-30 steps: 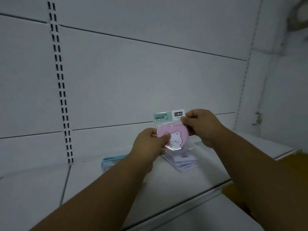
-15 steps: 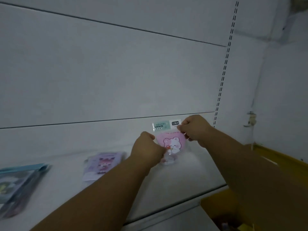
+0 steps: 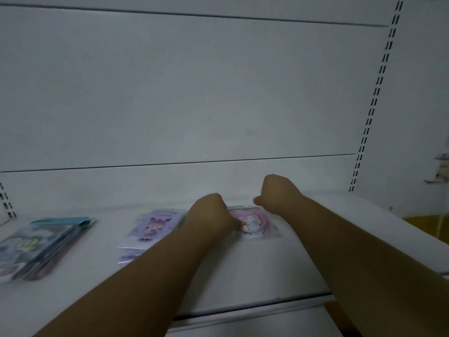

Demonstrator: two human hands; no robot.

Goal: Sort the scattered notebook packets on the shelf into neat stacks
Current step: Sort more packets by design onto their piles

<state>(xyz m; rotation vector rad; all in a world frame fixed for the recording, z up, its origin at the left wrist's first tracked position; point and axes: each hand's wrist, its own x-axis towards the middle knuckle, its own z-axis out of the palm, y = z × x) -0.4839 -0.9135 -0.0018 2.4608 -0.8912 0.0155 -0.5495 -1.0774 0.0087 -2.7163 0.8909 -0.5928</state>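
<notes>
Moved since half a second ago: the pink bear-print notebook packet in clear plastic (image 3: 252,222), held upright in the air before, had come down flat onto the white metal shelf (image 3: 243,271).
Packet place: it lay near the back of the shelf, just right of the purple cartoon-print packet stack (image 3: 150,227) and apart from it.
Left hand (image 3: 209,215): lowered with the packet, fingers curled and pinching the packet's left edge.
Right hand (image 3: 277,190): lowered too, curled over the packet's top edge; whether it actually gripped the header could not be told, as the fingers were hidden.
View: more of the shelf showed on the left than before, with the blue and grey packet stack (image 3: 36,246) well apart from the purple one.
Backing: white wall panels (image 3: 194,93) with a slotted upright (image 3: 374,98) at right.
</notes>
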